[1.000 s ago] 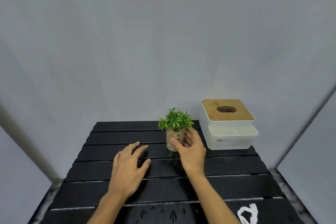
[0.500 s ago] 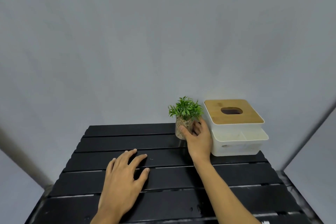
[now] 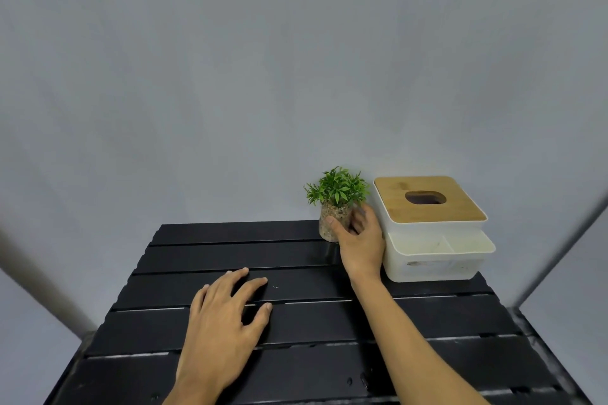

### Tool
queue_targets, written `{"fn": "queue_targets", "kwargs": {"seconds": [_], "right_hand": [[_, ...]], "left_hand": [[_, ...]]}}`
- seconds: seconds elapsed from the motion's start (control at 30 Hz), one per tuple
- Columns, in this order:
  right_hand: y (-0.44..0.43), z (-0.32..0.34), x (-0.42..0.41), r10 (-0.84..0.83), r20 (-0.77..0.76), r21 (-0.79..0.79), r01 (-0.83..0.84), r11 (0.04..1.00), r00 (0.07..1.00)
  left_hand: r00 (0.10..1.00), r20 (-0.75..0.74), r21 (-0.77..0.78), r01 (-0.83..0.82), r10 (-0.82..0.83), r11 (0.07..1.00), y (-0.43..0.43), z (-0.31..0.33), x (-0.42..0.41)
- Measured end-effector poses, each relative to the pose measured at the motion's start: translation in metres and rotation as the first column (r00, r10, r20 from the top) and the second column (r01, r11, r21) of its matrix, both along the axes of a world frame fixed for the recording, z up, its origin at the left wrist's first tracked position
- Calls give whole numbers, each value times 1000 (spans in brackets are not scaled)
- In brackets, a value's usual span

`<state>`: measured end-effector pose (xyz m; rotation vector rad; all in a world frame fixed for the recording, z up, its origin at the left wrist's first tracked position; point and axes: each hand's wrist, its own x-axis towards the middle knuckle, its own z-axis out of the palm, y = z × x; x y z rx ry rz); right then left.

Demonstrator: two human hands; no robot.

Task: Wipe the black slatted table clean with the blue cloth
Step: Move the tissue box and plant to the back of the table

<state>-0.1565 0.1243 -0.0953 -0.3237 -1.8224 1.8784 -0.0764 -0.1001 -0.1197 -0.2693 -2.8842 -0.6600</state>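
The black slatted table (image 3: 204,260) fills the lower half of the head view. A small potted plant (image 3: 335,204) in a glass pot of pebbles stands on the farthest slat, right of centre. My right hand (image 3: 360,242) wraps around the pot, thumb on its left side and fingers behind it. My left hand (image 3: 223,322) lies flat on the middle slats with fingers spread, holding nothing. No blue cloth is in view. A few water drops (image 3: 357,380) sit on the near slat.
A white tissue box with a wooden lid (image 3: 431,227) stands at the far right corner, right beside the plant and my right hand. A grey wall rises behind the table. Grey floor shows on both sides.
My right hand has carried the plant from the table's middle to the far slat beside the tissue box. The view has tilted up, hiding the near edge.
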Motion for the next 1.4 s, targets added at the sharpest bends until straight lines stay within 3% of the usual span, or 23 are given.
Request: {"fn": "queue_targets", "kwargs": {"seconds": [0.27, 0.53, 0.77, 1.23, 1.4], "right_hand": [[0, -2, 3, -1, 18, 1, 1, 1000, 1000], [-1, 0, 25, -39, 144, 38, 34, 999, 989], [-3, 21, 79, 46, 231, 175, -88, 981, 972], [-22, 72, 265, 161, 287, 399, -270, 876, 944], [-10, 79, 338, 119, 259, 456, -230, 860, 959]], "left_hand": [[1000, 6, 4, -6, 6, 1000, 0, 0, 0], [1000, 12, 7, -7, 7, 1000, 2, 4, 1], [999, 43, 127, -3, -3, 992, 0, 18, 14], [997, 23, 231, 62, -69, 971, -17, 79, 172], [998, -10, 267, 63, -62, 962, -39, 91, 236]]}}
